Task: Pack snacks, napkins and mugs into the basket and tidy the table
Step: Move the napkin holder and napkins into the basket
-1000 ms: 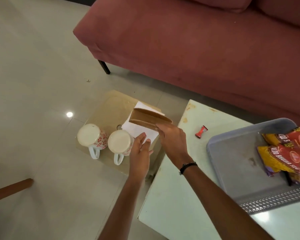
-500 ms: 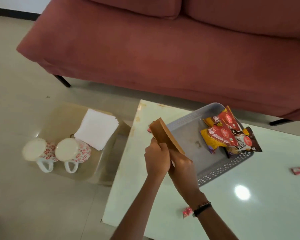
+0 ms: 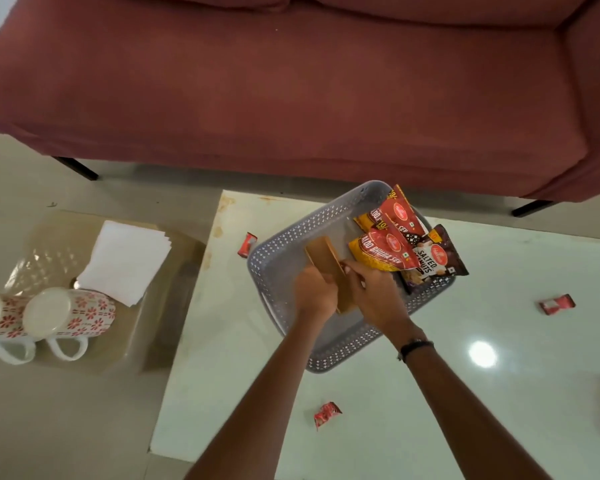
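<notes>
A grey perforated basket (image 3: pixel 278 254) stands on the white table (image 3: pixel 465 393), with several snack packets (image 3: pixel 392 251) leaning against its far right side. Both hands hold a brown napkin holder (image 3: pixel 323 258) on edge over the basket's middle. My left hand (image 3: pixel 314 289) grips its near left side and my right hand (image 3: pixel 373 289) grips its right side. A stack of white napkins (image 3: pixel 125 261) and two floral mugs (image 3: pixel 68 313) lying on their sides rest on a low clear stool (image 3: pixel 49 244) to the left.
Three small red wrappers lie on the table: one (image 3: pixel 246 243) left of the basket, one (image 3: pixel 326 413) near the front, one (image 3: pixel 556 303) at the right. A dark red sofa (image 3: pixel 291 81) runs along the table's far side.
Both hands have carried the brown holder from beside the napkins on the stool rightwards to above the basket. The white napkins stayed on the stool.
</notes>
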### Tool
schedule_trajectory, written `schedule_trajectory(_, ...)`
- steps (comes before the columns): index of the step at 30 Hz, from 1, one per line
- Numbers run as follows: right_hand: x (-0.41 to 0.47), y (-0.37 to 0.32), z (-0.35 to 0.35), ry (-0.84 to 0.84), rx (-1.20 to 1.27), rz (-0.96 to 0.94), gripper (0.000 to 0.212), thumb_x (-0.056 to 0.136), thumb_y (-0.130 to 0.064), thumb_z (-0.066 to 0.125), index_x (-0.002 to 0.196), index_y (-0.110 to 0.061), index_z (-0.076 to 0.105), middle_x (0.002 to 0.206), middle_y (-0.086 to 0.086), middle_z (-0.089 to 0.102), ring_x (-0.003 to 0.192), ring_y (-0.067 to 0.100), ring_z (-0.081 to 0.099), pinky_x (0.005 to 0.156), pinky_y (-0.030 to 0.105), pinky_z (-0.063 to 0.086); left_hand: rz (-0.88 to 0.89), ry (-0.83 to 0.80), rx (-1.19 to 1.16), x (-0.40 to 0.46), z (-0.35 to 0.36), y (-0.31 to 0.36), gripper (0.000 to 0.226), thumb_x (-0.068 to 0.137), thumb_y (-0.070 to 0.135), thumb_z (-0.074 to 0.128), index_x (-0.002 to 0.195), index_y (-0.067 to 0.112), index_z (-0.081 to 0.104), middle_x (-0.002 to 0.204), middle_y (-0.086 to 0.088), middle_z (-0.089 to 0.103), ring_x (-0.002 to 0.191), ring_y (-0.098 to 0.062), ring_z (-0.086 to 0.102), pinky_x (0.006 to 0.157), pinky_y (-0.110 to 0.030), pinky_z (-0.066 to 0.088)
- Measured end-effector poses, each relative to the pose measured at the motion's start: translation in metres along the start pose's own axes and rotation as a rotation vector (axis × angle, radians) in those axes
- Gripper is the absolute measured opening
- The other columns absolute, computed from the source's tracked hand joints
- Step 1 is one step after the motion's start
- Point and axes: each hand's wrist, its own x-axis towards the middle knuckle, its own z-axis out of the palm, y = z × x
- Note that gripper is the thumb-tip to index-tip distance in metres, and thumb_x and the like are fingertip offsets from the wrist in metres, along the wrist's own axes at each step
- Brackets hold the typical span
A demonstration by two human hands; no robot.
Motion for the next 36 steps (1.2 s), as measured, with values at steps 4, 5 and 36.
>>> schedule_trajectory(4,0.023,0.012,0.003,-0.142,0.039,-0.025,0.029,0.096,-0.025,0.051,0.118,-0.011,0.064,0.092,0.015,0.073,0.082,0.029,0.068,0.075,0.039,0.056,-0.028,0.026,0.044,0.019,0.012,-0.002,0.031,0.095,0.020,0.046,0.101,-0.007,0.061,0.106,-0.025,0.067,0.099,-0.039,0.063,0.076,-0.041,0.048)
schedule_trajectory(5,0.025,0.014,0.005,-0.177,0.023,-0.037,0.029,0.096,-0.023,0.051,0.119,-0.011,0.063,0.093,0.015,0.073,0.083,0.029,0.068,0.077,0.040,0.056,-0.030,0.025,0.056,0.021,0.015,-0.003,0.034,0.095,0.023,0.046,0.103,-0.007,0.060,0.108,-0.025,0.067,0.101,-0.039,0.063,0.079,-0.042,0.049)
schedule_trajectory(36,0.062,-0.168,0.093,-0.192,0.035,-0.171,0.035,0.099,-0.023,0.041,0.132,-0.016,0.050,0.129,0.003,0.062,0.116,0.020,0.060,0.101,0.037,0.049,-0.045,0.497,-0.461,0.021,-0.137,-0.113,0.027,0.098,0.013,0.039,0.120,0.004,0.050,0.120,-0.011,0.060,0.114,-0.028,0.057,0.098,-0.050,0.047)
